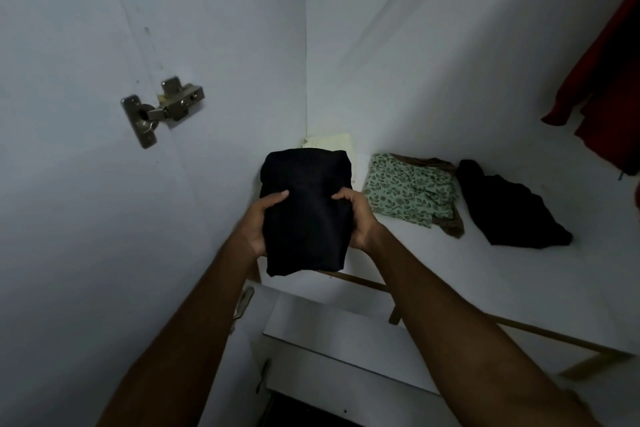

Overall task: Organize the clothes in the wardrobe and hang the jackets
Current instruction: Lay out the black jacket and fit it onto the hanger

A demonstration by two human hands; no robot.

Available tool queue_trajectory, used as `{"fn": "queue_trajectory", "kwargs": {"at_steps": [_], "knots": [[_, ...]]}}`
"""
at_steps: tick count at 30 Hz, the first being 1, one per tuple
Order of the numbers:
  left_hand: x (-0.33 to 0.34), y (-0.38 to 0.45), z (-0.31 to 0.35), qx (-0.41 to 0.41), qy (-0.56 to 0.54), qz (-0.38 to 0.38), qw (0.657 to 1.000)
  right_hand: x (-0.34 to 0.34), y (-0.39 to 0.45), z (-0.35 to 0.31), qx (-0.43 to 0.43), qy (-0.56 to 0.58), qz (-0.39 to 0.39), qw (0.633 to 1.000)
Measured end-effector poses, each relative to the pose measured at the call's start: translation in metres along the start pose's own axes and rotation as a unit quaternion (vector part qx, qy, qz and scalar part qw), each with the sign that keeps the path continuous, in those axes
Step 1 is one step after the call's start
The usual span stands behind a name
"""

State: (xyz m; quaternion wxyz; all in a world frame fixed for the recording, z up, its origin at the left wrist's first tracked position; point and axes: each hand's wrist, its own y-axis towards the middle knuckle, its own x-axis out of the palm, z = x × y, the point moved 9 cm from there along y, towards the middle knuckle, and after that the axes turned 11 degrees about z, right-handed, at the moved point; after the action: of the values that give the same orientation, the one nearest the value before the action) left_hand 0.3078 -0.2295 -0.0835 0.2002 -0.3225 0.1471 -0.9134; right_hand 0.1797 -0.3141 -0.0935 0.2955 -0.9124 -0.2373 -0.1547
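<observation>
Fingers (277,197) of both hands curl over the sides of a folded black garment (306,211), left hand (258,222) on its left edge, right hand (356,218) on its right, holding it over the shelf's (485,270) back left corner. Behind it lies a pale folded cloth (330,141); along the shelf sit a green floral garment (408,189) and a crumpled black one (509,208). A red jacket (606,80) hangs at right.

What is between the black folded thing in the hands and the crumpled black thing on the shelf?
A green leaf-print cloth lies on the shelf between the folded black garment and the crumpled black garment, seen from the head camera.
</observation>
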Motion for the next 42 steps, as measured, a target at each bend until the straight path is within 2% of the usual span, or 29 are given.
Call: {"fn": "queue_trajectory", "kwargs": {"at_steps": [2,4,5,6,7,8,9,11,13,15,17,18,19,21,22,23,26,28,30,32,33,35,37,38,40,42], "knots": [[-0.004,0.001,0.009,0.021,0.040,0.027,0.999,-0.004,0.001,0.003,-0.025,-0.021,0.045,0.998],[-0.023,0.011,0.016,0.047,0.127,0.085,0.987,-0.024,0.011,0.012,-0.060,-0.098,0.147,0.982],[-0.035,0.018,0.019,0.072,0.205,0.122,0.968,-0.040,0.014,0.017,-0.080,-0.165,0.216,0.959],[-0.048,0.020,0.024,0.102,0.304,0.162,0.933,-0.051,0.010,0.019,-0.103,-0.256,0.276,0.921],[-0.059,0.025,0.024,0.127,0.412,0.191,0.882,-0.060,0.005,0.020,-0.144,-0.356,0.327,0.863],[-0.066,0.026,0.025,0.147,0.499,0.216,0.826,-0.058,0.002,0.015,-0.212,-0.439,0.344,0.803],[-0.073,0.030,0.021,0.160,0.552,0.232,0.785,-0.048,-0.002,0.014,-0.289,-0.486,0.331,0.755],[-0.081,0.034,0.018,0.191,0.581,0.261,0.747,-0.015,0.000,0.020,-0.401,-0.535,0.208,0.714],[-0.084,0.034,0.019,0.214,0.587,0.313,0.715,0.006,0.012,0.030,-0.395,-0.565,0.097,0.718],[-0.084,0.029,0.015,0.214,0.606,0.345,0.684,0.002,0.019,0.034,-0.351,-0.576,0.081,0.734],[-0.079,0.025,0.014,0.191,0.605,0.347,0.690,-0.006,0.021,0.033,-0.313,-0.570,0.078,0.755],[-0.071,0.025,0.016,0.176,0.593,0.339,0.709,-0.012,0.023,0.031,-0.286,-0.553,0.064,0.780],[-0.066,0.026,0.023,0.163,0.567,0.323,0.740,-0.014,0.025,0.032,-0.248,-0.509,0.045,0.823],[-0.044,0.024,0.026,0.134,0.439,0.281,0.843,-0.023,0.024,0.030,-0.161,-0.344,0.024,0.925],[-0.026,0.024,0.026,0.125,0.378,0.257,0.880,-0.031,0.023,0.024,-0.125,-0.267,0.028,0.955],[-0.008,0.021,0.027,0.126,0.341,0.230,0.903,-0.034,0.021,0.017,-0.098,-0.222,0.029,0.970],[0.056,0.014,0.019,0.146,0.299,0.138,0.933,-0.046,0.006,-0.006,-0.064,-0.182,0.001,0.981],[0.092,0.018,0.002,0.136,0.242,0.057,0.959,-0.057,0.001,-0.023,-0.078,-0.134,-0.008,0.988],[0.123,0.023,-0.023,0.104,0.219,-0.019,0.970,-0.071,-0.007,-0.041,-0.099,-0.069,-0.011,0.993],[0.137,0.023,-0.044,0.101,0.260,-0.053,0.959,-0.084,-0.011,-0.044,-0.078,-0.013,-0.019,0.997],[0.152,0.029,-0.066,0.095,0.287,-0.063,0.951,-0.113,-0.009,-0.044,-0.066,0.001,0.003,0.998],[0.152,0.040,-0.086,0.139,0.364,-0.017,0.921,-0.164,0.001,-0.034,-0.055,-0.048,0.121,0.990],[0.145,0.051,-0.100,0.215,0.451,0.049,0.865,-0.211,0.000,-0.024,-0.058,-0.104,0.237,0.964],[0.140,0.053,-0.101,0.243,0.491,0.068,0.834,-0.217,-0.001,-0.023,-0.068,-0.115,0.257,0.957],[0.147,0.056,-0.120,0.273,0.569,0.040,0.775,-0.229,-0.010,-0.025,-0.114,-0.115,0.281,0.946],[0.159,0.053,-0.134,0.289,0.602,0.010,0.745,-0.237,-0.013,-0.030,-0.162,-0.141,0.308,0.927]]}}
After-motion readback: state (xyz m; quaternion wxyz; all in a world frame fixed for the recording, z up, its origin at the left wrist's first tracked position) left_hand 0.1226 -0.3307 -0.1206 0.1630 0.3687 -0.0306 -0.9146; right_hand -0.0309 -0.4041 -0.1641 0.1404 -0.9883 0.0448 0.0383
